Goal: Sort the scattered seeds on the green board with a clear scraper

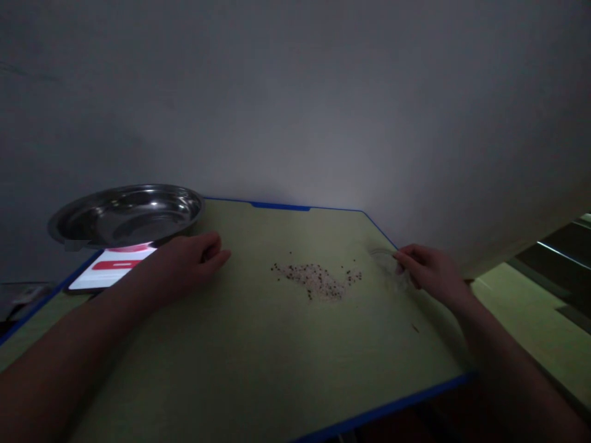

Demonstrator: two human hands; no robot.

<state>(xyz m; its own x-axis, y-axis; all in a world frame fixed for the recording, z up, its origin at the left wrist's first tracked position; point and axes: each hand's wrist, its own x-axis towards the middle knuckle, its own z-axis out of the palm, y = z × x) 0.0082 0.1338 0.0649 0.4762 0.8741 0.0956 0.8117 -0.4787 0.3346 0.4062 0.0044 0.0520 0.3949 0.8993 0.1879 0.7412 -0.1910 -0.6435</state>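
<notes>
Pale, rice-like grains (318,281) mixed with small dark beans or seeds lie in a loose, flat heap on the yellowish tabletop (258,363). To the right of the heap, my right hand (429,274) pinches the rim of a clear, see-through bowl or cup (388,263); its exact shape is faint in the dim light. My left hand (198,258) is left of the heap, fingers curled in and thumb pointing right. Whether anything is inside those curled fingers is hidden. Neither hand touches the heap.
A wide steel basin (132,215) stands at the back left. Beside my left forearm lies a phone or tablet (108,271) with a lit screen. A small dark sliver (415,328) lies at the right. Blue edging (281,206) borders the table, and a pale wall (295,104) rises behind it.
</notes>
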